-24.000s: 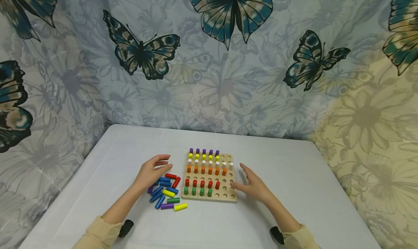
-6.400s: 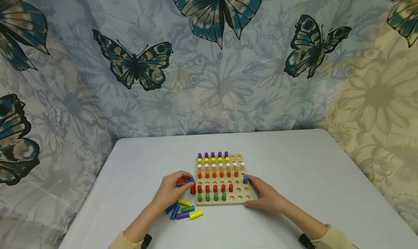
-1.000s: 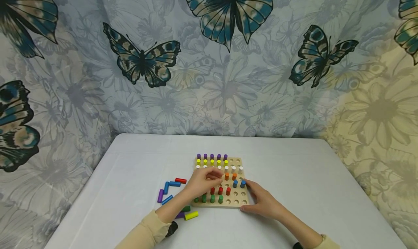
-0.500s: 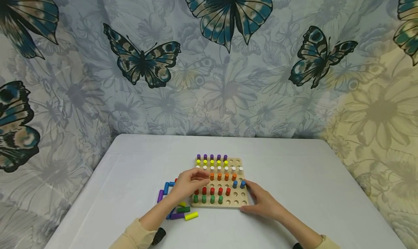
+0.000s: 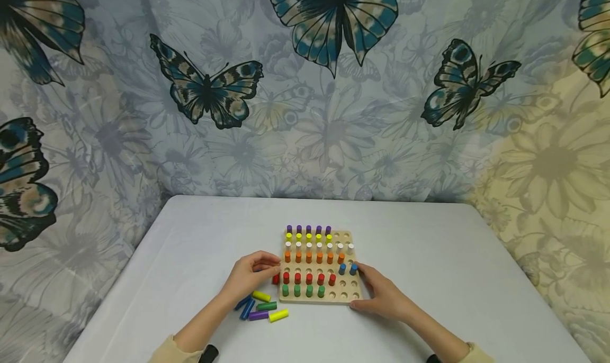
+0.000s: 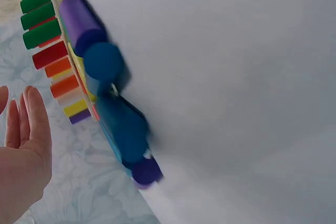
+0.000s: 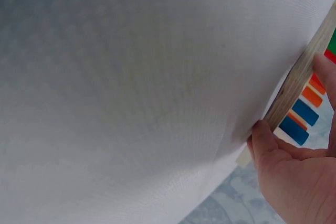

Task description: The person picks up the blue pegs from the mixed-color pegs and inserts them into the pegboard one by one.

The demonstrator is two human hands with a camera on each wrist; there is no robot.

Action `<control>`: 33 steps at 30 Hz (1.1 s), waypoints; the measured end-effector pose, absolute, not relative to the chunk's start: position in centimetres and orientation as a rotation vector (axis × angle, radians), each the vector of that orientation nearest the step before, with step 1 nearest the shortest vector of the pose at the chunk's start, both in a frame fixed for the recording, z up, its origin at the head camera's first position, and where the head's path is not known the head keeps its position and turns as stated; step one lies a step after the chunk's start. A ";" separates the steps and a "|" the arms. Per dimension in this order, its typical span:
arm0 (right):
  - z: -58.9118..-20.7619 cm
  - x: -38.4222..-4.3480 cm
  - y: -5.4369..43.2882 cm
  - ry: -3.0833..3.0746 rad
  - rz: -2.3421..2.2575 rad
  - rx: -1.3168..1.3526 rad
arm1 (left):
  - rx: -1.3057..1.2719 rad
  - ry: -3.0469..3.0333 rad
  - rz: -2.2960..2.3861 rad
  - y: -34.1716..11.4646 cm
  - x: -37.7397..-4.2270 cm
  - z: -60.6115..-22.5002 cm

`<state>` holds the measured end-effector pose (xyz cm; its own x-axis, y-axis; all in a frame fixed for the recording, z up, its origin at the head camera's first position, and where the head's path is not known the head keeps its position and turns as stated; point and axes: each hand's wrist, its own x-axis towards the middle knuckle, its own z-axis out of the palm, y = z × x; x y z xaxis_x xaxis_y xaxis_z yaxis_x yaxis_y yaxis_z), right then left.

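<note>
A wooden pegboard stands on the white table with rows of upright purple, yellow, white, orange, red and green pegs. Two blue pegs stand at the right of an otherwise bare row. At the board's left edge, my left hand hovers over loose pegs, its fingers loosely extended and nothing visible in them. A red peg shows beside its fingertips; more pegs are hidden under the hand. My right hand rests against the board's right side, thumb and fingers spread along the edge.
Loose pegs lie left of the board's near corner: a green peg, a purple peg, a yellow peg and blue pegs. A butterfly-patterned cloth hangs behind the white table.
My left hand has drawn back leftward from over the board to the loose pegs. A second blue peg has joined the first since several seconds ago. My right hand stays at the edge.
</note>
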<state>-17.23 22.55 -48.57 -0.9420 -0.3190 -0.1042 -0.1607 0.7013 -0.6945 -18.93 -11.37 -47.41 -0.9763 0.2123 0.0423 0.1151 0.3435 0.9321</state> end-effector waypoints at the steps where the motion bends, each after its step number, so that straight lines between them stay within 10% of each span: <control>1: -48.6 -17.2 22.5 2.696 -1.073 -0.382 | 0.305 2.511 1.718 -11.6 -18.8 -47.4; 33: -48.5 -17.3 23.3 2.711 -1.051 -0.482 | 0.457 2.771 1.344 -14.1 -17.0 -48.2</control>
